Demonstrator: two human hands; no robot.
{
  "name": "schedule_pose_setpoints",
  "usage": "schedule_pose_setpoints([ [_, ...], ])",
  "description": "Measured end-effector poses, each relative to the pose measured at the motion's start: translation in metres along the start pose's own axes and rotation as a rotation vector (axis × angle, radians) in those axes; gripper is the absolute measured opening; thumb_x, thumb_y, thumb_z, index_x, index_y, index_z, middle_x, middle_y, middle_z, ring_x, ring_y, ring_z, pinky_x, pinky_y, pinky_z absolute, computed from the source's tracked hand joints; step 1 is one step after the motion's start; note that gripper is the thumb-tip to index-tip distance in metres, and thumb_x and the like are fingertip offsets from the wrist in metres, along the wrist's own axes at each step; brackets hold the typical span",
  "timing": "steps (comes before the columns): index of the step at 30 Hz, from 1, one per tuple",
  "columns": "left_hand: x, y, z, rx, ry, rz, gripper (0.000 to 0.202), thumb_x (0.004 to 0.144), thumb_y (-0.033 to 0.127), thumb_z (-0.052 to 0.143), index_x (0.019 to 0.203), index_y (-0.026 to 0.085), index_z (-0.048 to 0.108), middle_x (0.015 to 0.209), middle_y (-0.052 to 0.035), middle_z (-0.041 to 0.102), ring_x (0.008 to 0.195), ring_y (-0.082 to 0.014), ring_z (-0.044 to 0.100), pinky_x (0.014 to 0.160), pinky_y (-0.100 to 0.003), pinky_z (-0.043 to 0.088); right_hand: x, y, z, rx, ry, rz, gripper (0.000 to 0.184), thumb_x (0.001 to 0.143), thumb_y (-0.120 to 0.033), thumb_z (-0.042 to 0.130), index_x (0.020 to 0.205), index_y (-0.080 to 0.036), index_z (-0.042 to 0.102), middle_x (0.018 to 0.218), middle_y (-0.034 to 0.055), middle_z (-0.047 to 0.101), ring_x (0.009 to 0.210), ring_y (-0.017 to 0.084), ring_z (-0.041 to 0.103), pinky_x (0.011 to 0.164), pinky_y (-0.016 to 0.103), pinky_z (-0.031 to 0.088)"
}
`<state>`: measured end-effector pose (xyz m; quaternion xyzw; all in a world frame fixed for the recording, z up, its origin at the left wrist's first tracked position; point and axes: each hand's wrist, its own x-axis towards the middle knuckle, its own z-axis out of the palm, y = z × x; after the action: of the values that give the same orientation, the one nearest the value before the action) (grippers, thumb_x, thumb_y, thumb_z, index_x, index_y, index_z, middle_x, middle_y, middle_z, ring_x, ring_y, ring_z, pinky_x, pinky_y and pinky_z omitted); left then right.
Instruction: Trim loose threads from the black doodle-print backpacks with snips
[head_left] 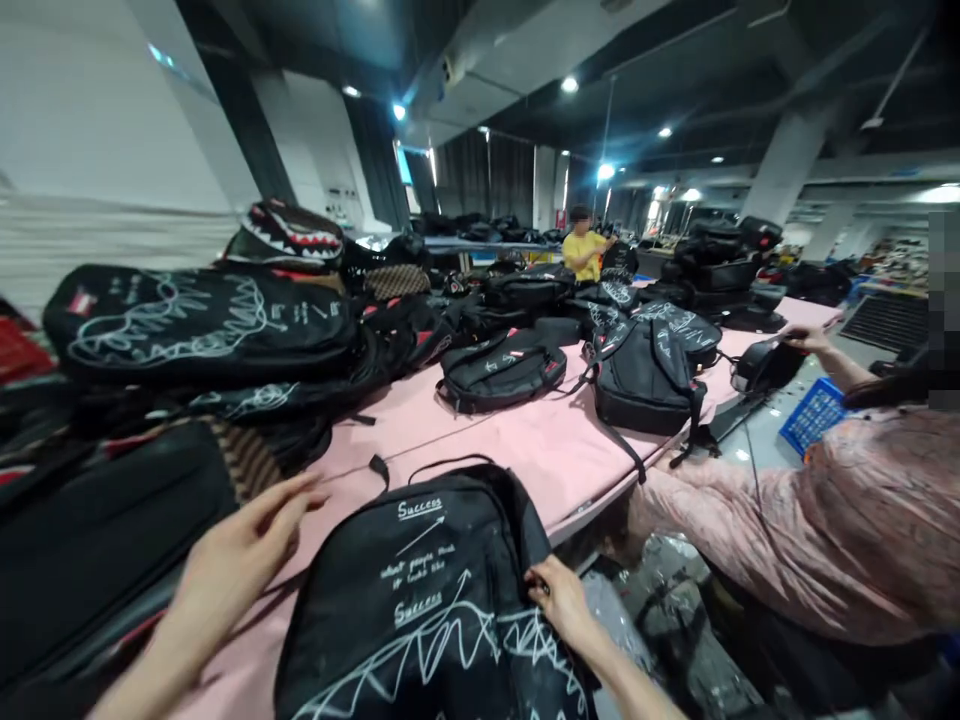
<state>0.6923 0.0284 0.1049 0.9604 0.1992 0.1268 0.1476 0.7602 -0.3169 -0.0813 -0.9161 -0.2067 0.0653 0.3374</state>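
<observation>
A black backpack (427, 600) with white printed scribbles, arrows and the word "Success" lies at the table's near edge in front of me. My right hand (559, 600) is closed at its right side, fingers pinching the edge near the side seam. Whether a zipper pull is between those fingers is too small to tell. To the left of the backpack, my left hand (251, 545) hovers over the table with its fingers stretched out, holding nothing. Beside that hand lies a dark bag with a brown chevron-patterned panel (244, 455).
Piled backpacks (202, 315) line the left side of the pink table (405, 435). More black backpacks (645, 380) lie farther along it. A person in patterned pink clothing (847, 520) sits close on the right, handling a black bag (769, 362). A blue crate (814, 415) and plastic wrapping (667, 590) are below.
</observation>
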Motion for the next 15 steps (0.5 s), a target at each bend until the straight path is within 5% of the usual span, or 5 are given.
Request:
schedule_pose_setpoints([
  [1,-0.011,0.011,0.01,-0.061,0.167,-0.01,0.049,0.087,0.044,0.008,0.132,0.048,0.027,0.114,0.015,0.061,0.109,-0.0157,0.055,0.094,-0.037,0.046,0.001,0.003,0.004,0.007,0.018,0.013,0.023,0.073,-0.011,0.049,0.086,-0.022,0.065,0.088,0.0013,0.062,0.083,0.016,0.06,0.072,0.022,0.041],
  [3,-0.037,0.039,0.05,-0.117,0.209,0.233,0.046,0.086,0.04,0.016,0.122,0.047,0.044,0.11,0.011,0.063,0.108,-0.0168,0.055,0.099,-0.037,0.042,0.002,0.009,0.011,0.033,0.07,0.033,0.019,0.072,-0.012,0.048,0.078,-0.02,0.064,0.082,0.0019,0.063,0.078,0.017,0.061,0.069,0.024,0.042],
  [5,-0.06,0.073,0.103,-0.088,-0.01,0.59,0.044,0.083,0.027,0.026,0.105,0.038,0.061,0.108,0.0029,0.065,0.113,-0.0184,0.051,0.103,-0.035,0.037,-0.001,0.015,0.016,0.102,0.143,0.041,0.02,0.073,-0.013,0.047,0.08,-0.021,0.064,0.082,0.0026,0.064,0.078,0.019,0.061,0.07,0.026,0.043],
  [9,-0.077,0.142,0.181,0.122,-0.414,0.63,0.043,0.08,0.011,0.032,0.109,0.027,0.06,0.114,-0.006,0.061,0.11,-0.0201,0.053,0.095,-0.035,0.041,-0.009,0.027,0.021,0.254,0.284,0.056,0.021,0.078,-0.021,0.043,0.084,-0.023,0.063,0.083,0.0041,0.066,0.079,0.021,0.063,0.073,0.03,0.046],
  [15,-0.068,0.183,0.185,0.308,-0.616,0.51,0.037,0.08,0.011,0.037,0.112,0.013,0.054,0.109,-0.0137,0.061,0.097,-0.0262,0.06,0.08,-0.038,0.046,-0.01,0.031,0.024,0.338,0.331,0.031,0.02,0.08,-0.029,0.042,0.077,-0.023,0.06,0.077,0.0046,0.065,0.075,0.022,0.063,0.069,0.032,0.047],
])
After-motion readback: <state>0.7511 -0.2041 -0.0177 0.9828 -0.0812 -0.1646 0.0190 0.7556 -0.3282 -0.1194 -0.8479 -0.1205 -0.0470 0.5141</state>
